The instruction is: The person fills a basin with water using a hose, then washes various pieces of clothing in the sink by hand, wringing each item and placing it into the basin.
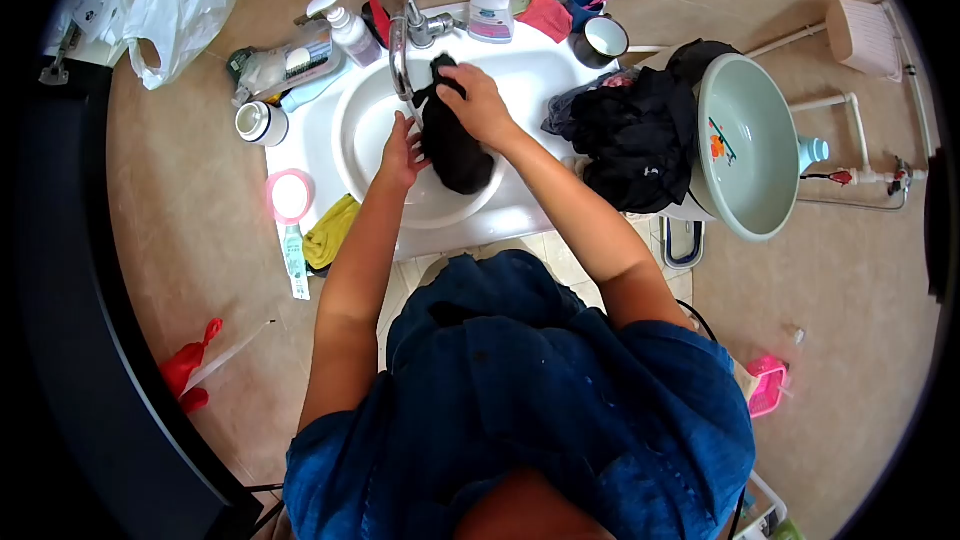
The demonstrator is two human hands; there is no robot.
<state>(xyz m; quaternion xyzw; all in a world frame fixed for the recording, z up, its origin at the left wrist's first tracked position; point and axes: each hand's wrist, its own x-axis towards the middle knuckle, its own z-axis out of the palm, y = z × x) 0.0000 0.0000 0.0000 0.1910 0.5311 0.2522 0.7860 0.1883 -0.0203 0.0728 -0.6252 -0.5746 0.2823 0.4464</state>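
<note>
A small black furry animal (455, 155), which looks like a kitten, is in the white washbasin (375, 195) under the tap (400, 65). Its rounded body reaches over the basin's near right rim. My right hand (478, 105) lies over its upper part, fingers curled around it. My left hand (402, 152) is at its left side below the spout, with fingers apart and the fingertips close to or touching the fur. Whether water is running is hard to make out.
Behind the basin stand a pump bottle (352, 35) and a white bottle (491, 8). Dark clothes (640, 140) and a large pale green tub (770, 195) are to the right. A white jar (258, 124), a pink-rimmed round container (290, 196) and a yellow cloth (332, 232) are at the left.
</note>
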